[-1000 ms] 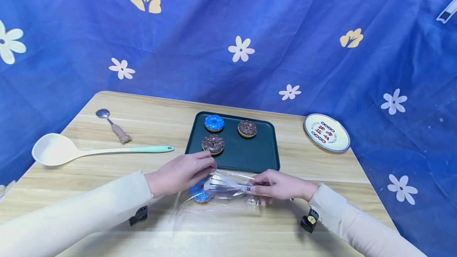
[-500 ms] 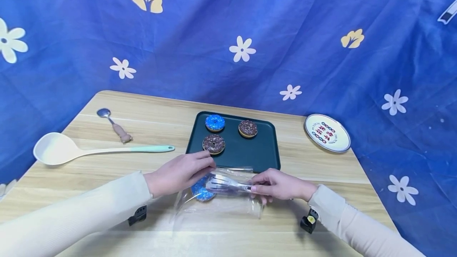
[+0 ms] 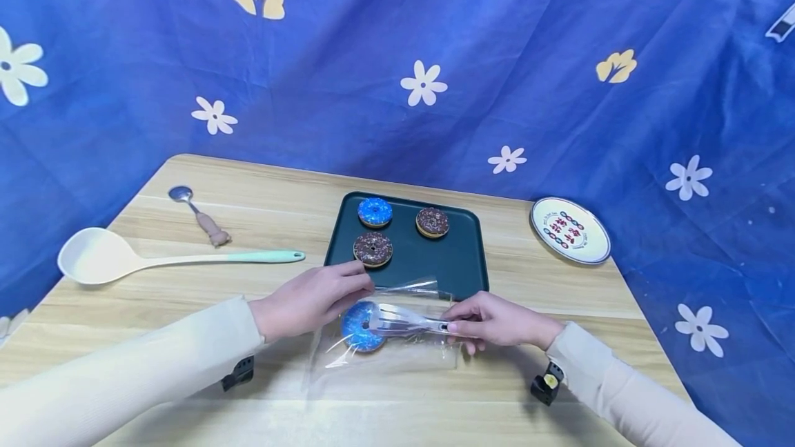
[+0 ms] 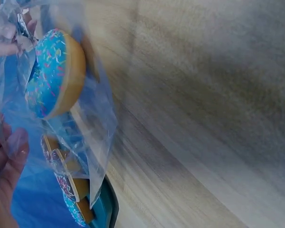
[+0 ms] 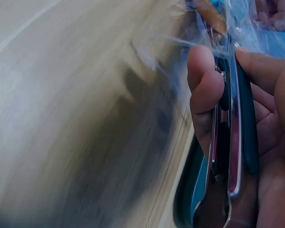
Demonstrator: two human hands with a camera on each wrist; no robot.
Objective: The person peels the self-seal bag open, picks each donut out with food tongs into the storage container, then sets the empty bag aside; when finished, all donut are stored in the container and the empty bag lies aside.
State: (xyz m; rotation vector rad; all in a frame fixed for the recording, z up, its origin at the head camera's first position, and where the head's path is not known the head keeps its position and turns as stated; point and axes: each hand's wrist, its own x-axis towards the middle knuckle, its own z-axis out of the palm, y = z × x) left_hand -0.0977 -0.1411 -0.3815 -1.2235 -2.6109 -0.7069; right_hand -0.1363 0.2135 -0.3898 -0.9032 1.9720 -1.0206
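Note:
My left hand (image 3: 317, 299) pinches the edge of a clear plastic bag (image 3: 404, 359) in front of the tray. A blue-iced donut (image 3: 357, 336) with sprinkles sits inside the bag; the left wrist view shows the donut (image 4: 50, 76) standing on edge behind the film. Slotted metal tongs (image 3: 394, 323) reach into the bag and overlap the donut's right side. My right hand (image 3: 499, 321) grips the handles, thumb on one arm and fingers round the other. Up close in the right wrist view, the tongs (image 5: 235, 147) have dark grip pads.
Behind the bag, a dark green tray (image 3: 428, 264) bears two chocolate donuts (image 3: 373, 251) and a blue donut (image 3: 375, 212). A ladle (image 3: 93, 257) and a small spoon (image 3: 208, 225) lie at the left. A printed plate (image 3: 571, 230) is at the right, and a blue curtain (image 3: 348, 88) hangs behind.
The right hand and tongs have shifted slightly right. The blue donut has moved right with them and shows more from beside the left hand, which stays almost still.

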